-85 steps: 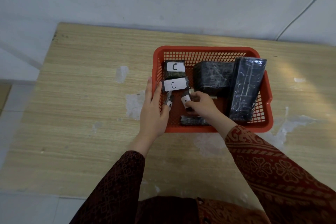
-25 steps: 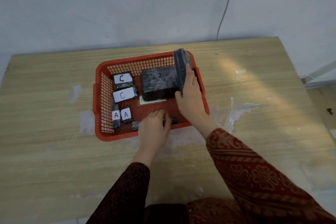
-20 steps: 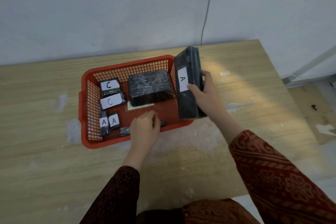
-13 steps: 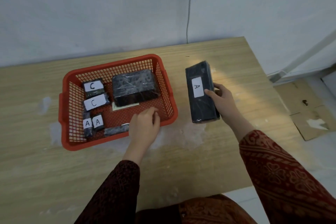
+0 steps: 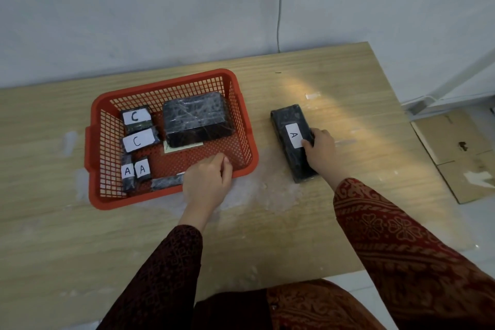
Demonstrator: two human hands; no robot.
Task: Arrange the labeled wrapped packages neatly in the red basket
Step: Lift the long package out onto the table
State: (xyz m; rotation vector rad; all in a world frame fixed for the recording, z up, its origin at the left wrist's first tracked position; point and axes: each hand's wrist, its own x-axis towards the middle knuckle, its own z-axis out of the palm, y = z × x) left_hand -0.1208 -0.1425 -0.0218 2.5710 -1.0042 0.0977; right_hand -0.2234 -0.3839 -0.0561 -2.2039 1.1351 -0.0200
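The red basket point(image 5: 242, 104) sits on the wooden table point(image 5: 267, 236). Inside it lie two small black packages labelled C point(image 5: 135, 118) point(image 5: 139, 140), two small ones labelled A point(image 5: 142, 169) point(image 5: 127, 173), a large black wrapped block point(image 5: 197, 118) and a thin dark package point(image 5: 166, 182) at the front wall. My left hand point(image 5: 207, 182) rests over the basket's front rim, fingers curled, holding nothing I can see. A long black package labelled A point(image 5: 293, 142) lies flat on the table right of the basket, with my right hand point(image 5: 318, 151) gripping its near right side.
A pale paper slip point(image 5: 184, 146) pokes out under the large block. The table's right edge point(image 5: 417, 169) drops to a floor with flattened cardboard point(image 5: 460, 150). A white wall with a thin cable point(image 5: 280, 2) stands behind.
My right hand lifted the long A package out of the basket, carried it right and set it flat on the table. My left hand moved from the small packages to the basket's front rim.
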